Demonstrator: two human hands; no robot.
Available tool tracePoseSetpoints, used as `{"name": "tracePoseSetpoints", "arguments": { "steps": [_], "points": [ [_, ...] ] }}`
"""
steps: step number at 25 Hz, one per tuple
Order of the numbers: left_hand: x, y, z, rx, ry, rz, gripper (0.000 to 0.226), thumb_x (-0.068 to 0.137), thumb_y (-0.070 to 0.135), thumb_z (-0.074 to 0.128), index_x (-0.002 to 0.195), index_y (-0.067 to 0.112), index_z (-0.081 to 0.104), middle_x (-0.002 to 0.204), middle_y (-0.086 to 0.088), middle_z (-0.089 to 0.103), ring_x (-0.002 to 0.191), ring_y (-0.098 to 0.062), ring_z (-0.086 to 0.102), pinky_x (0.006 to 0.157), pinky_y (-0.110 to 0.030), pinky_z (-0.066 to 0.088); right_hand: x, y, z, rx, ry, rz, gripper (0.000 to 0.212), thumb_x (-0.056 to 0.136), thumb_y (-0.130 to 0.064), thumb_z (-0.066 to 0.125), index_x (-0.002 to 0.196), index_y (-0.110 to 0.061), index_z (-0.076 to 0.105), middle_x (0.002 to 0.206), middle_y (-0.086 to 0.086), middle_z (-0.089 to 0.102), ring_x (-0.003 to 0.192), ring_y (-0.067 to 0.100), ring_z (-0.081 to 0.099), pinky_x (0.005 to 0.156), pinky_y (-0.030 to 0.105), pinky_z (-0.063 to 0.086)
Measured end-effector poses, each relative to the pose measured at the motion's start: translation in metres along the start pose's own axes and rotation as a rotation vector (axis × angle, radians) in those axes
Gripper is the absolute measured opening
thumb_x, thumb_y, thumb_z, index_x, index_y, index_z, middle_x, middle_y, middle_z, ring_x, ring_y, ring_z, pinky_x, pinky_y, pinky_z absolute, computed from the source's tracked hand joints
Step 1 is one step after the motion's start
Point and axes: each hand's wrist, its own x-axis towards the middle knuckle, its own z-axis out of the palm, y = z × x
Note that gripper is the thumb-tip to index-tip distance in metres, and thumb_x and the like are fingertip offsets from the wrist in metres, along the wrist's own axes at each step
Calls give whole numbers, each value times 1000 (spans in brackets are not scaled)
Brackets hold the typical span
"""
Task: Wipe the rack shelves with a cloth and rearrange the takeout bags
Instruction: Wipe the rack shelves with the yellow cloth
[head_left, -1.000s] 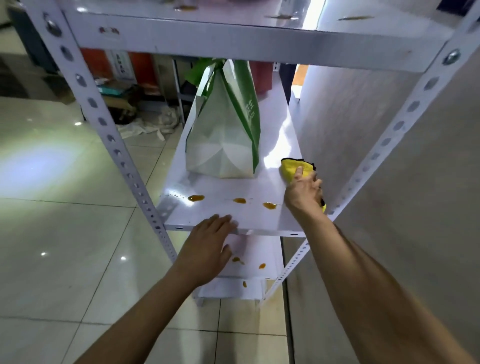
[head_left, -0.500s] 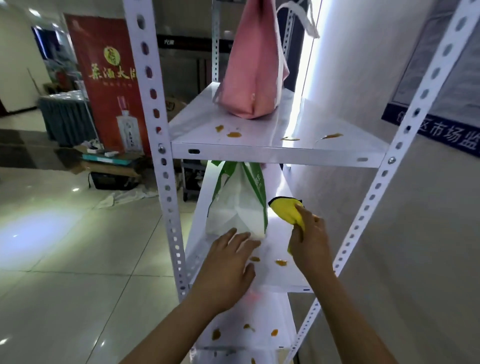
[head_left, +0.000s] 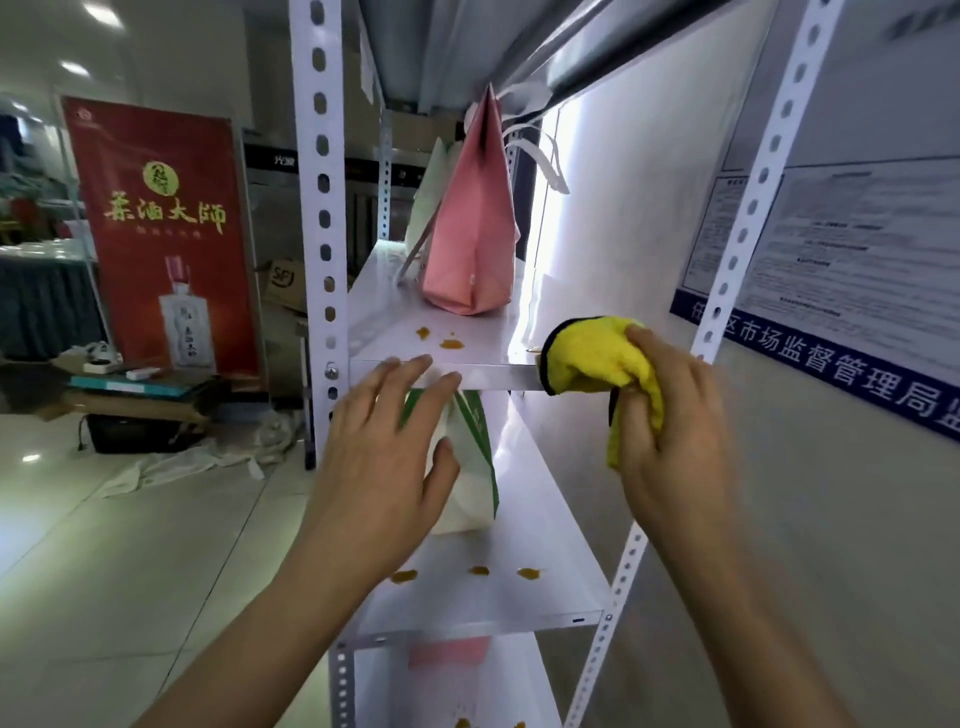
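Observation:
A white metal rack stands in front of me. Its upper shelf (head_left: 467, 371) carries orange stains and a pink takeout bag (head_left: 470, 234), with a pale bag partly hidden behind it. On the middle shelf (head_left: 498, 597), also stained, stands a white and green takeout bag (head_left: 475, 467). My right hand (head_left: 670, 431) is shut on a yellow cloth (head_left: 592, 356) held at the upper shelf's front right edge. My left hand (head_left: 382, 462) is open with fingers spread, raised in front of the green bag, fingertips near the upper shelf's front edge.
White perforated posts (head_left: 319, 208) frame the rack. A wall with printed notices (head_left: 857, 249) runs along the right. At the left stand a red banner (head_left: 166, 234), cardboard boxes and clutter on the glossy tiled floor (head_left: 130, 545). A lower shelf (head_left: 467, 691) shows more stains.
My view has tilted up from the middle shelf to the upper one. Both hands rose; the right hand lifted the yellow cloth off the middle shelf to the upper shelf's edge.

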Motion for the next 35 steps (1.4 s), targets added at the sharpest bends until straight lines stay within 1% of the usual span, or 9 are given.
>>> {"name": "tracePoseSetpoints", "arguments": {
  "steps": [3,5,8,10,13,19,22,26,35],
  "points": [
    [4,-9,-4,47,-37,-62,57,91,28,57,145,17,44,152,-9,41,143,-33,33,112,-48,31,68,0,0,-211,-38,-40,43,100,-22,44,141,-33,46,128,11,53,110,29,53,88,40,47],
    [3,-12,-3,66,-74,-81,59,91,28,58,146,15,43,153,-10,41,144,-33,32,114,-48,31,108,13,17,-490,-261,58,43,100,-18,45,143,-23,47,126,21,53,111,41,54,91,47,49],
    [1,-15,-3,77,-89,-80,60,90,27,59,147,14,41,155,-9,38,145,-30,31,117,-47,28,138,24,36,-615,-614,232,40,105,-25,37,143,-19,48,135,19,53,121,39,51,96,42,43],
    [0,-18,-2,64,-78,-83,61,90,25,61,147,13,41,155,-10,37,145,-29,32,118,-47,28,141,19,37,-550,-721,257,41,107,-28,32,144,-23,49,143,13,51,123,34,51,95,39,41],
    [-1,-22,-1,66,-56,-71,61,88,23,64,145,11,44,153,-11,41,142,-28,37,117,-45,29,116,4,39,-387,-706,100,40,105,-27,33,139,-31,55,136,8,60,109,28,56,87,36,41],
    [1,-27,-4,48,-59,-52,55,88,24,59,141,14,48,154,-6,41,143,-24,35,118,-41,26,92,-54,71,-109,-770,-97,39,103,-23,39,134,-36,60,126,0,62,108,21,60,91,31,46],
    [1,-28,-5,30,-66,-56,50,88,24,55,138,16,50,154,-5,41,144,-22,34,120,-39,23,108,-72,90,-123,-906,-50,41,104,-27,38,138,-40,57,133,1,62,109,18,60,96,32,48],
    [2,-25,-7,5,-68,-70,43,88,21,54,131,17,53,153,-4,42,144,-22,33,121,-38,21,126,-93,113,-255,-1029,-63,44,107,-26,36,150,-30,46,151,4,49,132,28,48,114,37,35],
    [0,-28,-9,20,-82,-59,44,90,20,48,134,17,50,158,-2,35,149,-18,25,123,-36,19,127,-105,113,-343,-1083,-125,45,106,-19,36,148,-29,48,153,2,47,131,27,48,114,40,37]
  ]
}}
